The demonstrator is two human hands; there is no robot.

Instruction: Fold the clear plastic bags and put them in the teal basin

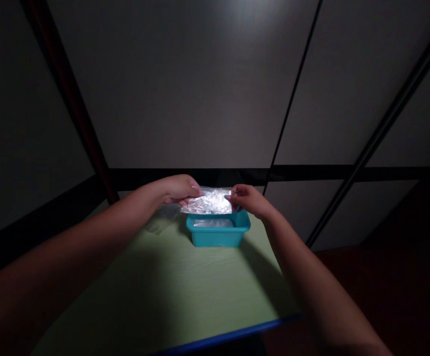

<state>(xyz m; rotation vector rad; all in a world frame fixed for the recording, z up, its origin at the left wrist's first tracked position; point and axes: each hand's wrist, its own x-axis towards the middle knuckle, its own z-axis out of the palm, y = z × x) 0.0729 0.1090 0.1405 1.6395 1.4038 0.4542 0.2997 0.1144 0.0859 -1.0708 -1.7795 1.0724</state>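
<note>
A shiny clear plastic packet (212,201) is held level above a turquoise basket (218,239). My left hand (183,190) pinches its left end between thumb and fingers. At the right end, my right hand (246,199) grips the packet with its fingertips. Inside the basket lies another flat silvery packet (213,223). What the held packet contains is too bright and blurred to make out.
The basket stands near the back of a pale green table (200,287) with a blue front edge. A crumpled clear plastic bag (162,219) lies left of the basket. Grey panels (200,99) with dark strips rise behind the table.
</note>
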